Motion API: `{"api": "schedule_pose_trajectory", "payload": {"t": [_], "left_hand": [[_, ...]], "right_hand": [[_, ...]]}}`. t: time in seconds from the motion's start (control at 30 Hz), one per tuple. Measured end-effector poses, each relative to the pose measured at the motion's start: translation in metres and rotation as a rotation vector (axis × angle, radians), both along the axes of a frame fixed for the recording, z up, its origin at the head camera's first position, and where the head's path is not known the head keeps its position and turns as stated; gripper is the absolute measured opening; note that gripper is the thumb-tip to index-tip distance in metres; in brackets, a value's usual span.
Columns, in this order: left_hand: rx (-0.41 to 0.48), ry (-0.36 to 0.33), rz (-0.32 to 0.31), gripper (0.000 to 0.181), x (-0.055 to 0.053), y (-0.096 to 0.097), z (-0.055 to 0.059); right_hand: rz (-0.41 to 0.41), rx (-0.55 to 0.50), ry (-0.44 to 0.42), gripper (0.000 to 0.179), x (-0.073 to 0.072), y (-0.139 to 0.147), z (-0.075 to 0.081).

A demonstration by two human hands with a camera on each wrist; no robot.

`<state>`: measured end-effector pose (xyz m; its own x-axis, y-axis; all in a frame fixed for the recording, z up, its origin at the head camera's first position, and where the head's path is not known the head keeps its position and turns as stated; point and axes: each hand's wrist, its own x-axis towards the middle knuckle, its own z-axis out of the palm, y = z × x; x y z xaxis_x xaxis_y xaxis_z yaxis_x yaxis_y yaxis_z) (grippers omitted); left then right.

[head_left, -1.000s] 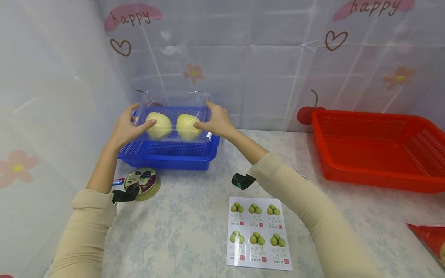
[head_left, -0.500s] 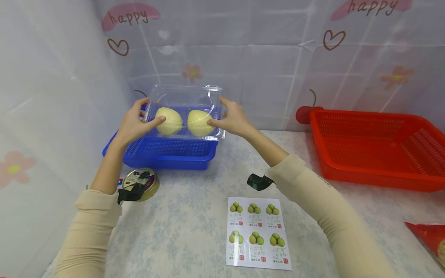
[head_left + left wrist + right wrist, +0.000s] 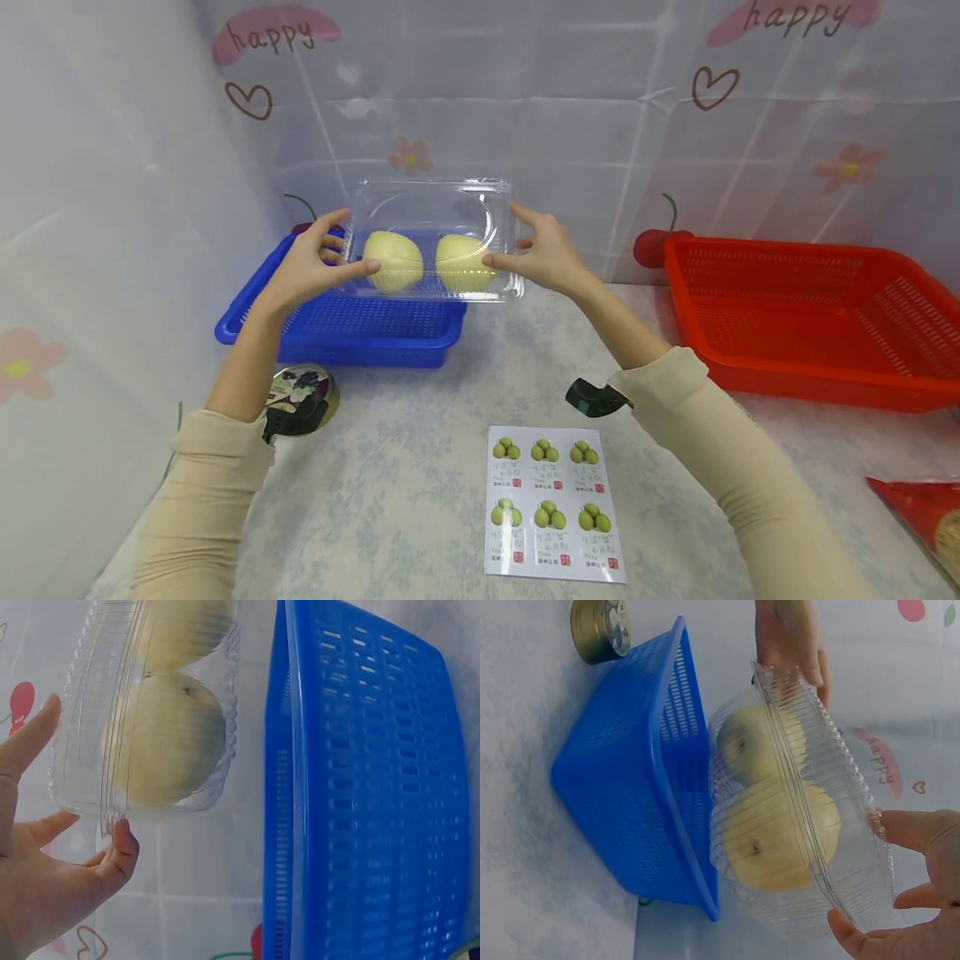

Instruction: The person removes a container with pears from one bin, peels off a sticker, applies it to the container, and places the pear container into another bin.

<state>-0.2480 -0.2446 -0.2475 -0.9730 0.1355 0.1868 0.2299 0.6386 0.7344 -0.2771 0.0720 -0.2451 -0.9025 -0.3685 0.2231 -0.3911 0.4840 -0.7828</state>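
A clear plastic clamshell box point(image 3: 431, 200) with two pale yellow pears point(image 3: 393, 260) inside is held up in the head view, overlapping the back of the blue basket. My left hand point(image 3: 306, 268) grips its left end, thumb at the near edge and fingers spread along the side. At the opposite end, my right hand point(image 3: 553, 257) holds it the same way. Through the right wrist view, the box's ribbed wall point(image 3: 832, 787) shows close beside the basket's rim, with both hands at its ends.
The blue basket point(image 3: 360, 342) stands at the back left, a round tin point(image 3: 303, 387) in front of it. A sheet of pear labels point(image 3: 553, 504) lies front centre. To the right are a red basket point(image 3: 810, 375) and, nearer, a red packet point(image 3: 918, 508).
Both hands have carried the clamshell box to the right and slightly up, uncovering more of the blue basket's left side. The baskets and label sheet stay where they were.
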Motion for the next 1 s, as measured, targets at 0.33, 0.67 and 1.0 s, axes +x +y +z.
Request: {"api": "schedule_pose_trajectory", "payload": {"t": [0.33,0.67,1.0], "left_hand": [[0.073,-0.013,-0.082,0.093,-0.002,0.022,-0.005],[0.149,-0.032,-0.160,0.093,-0.003,0.042,-0.008],[0.227,-0.069,-0.196,0.095,-0.002,0.063,-0.018]], "right_hand": [[-0.036,-0.020,0.001,0.084,0.008,0.031,-0.001],[-0.093,-0.008,-0.011,0.081,0.017,0.063,-0.002],[-0.147,-0.099,0.035,0.074,0.028,0.086,-0.019]]}}
